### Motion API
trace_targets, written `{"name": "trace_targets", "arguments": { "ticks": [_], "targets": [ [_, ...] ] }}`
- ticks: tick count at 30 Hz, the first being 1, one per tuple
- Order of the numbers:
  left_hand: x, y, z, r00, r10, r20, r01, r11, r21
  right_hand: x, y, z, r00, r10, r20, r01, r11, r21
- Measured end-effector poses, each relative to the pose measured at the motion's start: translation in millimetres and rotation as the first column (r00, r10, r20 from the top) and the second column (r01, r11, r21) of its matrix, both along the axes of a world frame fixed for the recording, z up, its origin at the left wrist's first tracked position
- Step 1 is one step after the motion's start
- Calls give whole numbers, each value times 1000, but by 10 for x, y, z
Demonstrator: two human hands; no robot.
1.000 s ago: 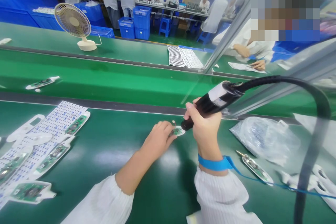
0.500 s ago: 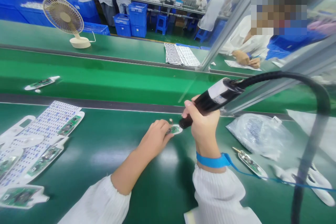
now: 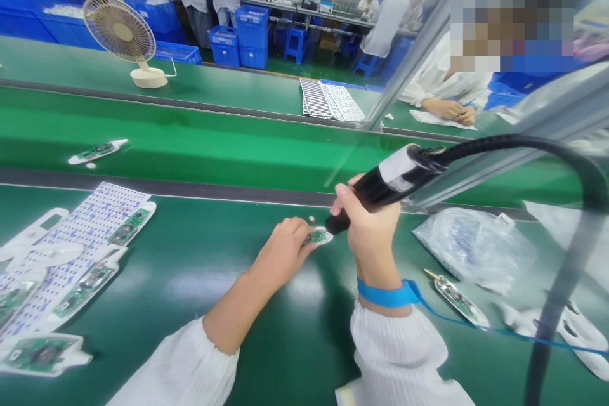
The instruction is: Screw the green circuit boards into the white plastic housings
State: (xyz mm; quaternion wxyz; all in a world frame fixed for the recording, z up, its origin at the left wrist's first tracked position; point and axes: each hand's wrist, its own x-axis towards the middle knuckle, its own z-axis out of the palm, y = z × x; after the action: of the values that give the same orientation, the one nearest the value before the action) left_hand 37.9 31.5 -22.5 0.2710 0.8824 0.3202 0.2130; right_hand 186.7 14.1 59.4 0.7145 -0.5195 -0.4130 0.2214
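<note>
My right hand [image 3: 368,231] is wrapped round a black electric screwdriver [image 3: 385,183] with a thick black cable arching to the right. Its tip points down at a small white part with a green circuit board [image 3: 318,236] lying on the green table. My left hand [image 3: 284,250] has its fingers closed on the near end of that part and pins it to the table. A blue wrist strap [image 3: 386,295] circles my right wrist, and its cord trails to the right.
Several white parts with boards [image 3: 80,285] lie on a printed sheet [image 3: 90,228] at the left. A clear plastic bag [image 3: 476,247] and one more part [image 3: 457,300] lie at the right. Behind runs a green conveyor belt [image 3: 214,146] carrying a part [image 3: 98,152]. A desk fan [image 3: 121,35] and other workers are beyond.
Both hands stay on the small part and the screwdriver. The part on the conveyor belt has drifted to the right. The view has shifted slightly.
</note>
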Motion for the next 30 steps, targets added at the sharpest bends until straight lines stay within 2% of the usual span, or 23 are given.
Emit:
{"name": "trace_targets", "arguments": {
  "ticks": [6, 14, 23, 30],
  "targets": [
    [-1, 5, -24, 1000, 1, 11, -1, 1000, 4, -1, -16, 19, 1000, 16, 14, -15, 1000, -25],
    [-5, 0, -12, 1000, -5, 25, 5, 1000, -5, 13, -29, 51, 1000, -2, 3, 2, 1000, 9],
    [3, 3, -15, 1000, -2, 25, 2, 1000, 5, -44, -20, 81, 1000, 15, 0, -15, 999, -31],
    [10, -9, -10, 1000, 1, 16, -1, 1000, 6, -63, 10, 5, 1000, 30, -7, -30, 998, -63]
  ]
}}
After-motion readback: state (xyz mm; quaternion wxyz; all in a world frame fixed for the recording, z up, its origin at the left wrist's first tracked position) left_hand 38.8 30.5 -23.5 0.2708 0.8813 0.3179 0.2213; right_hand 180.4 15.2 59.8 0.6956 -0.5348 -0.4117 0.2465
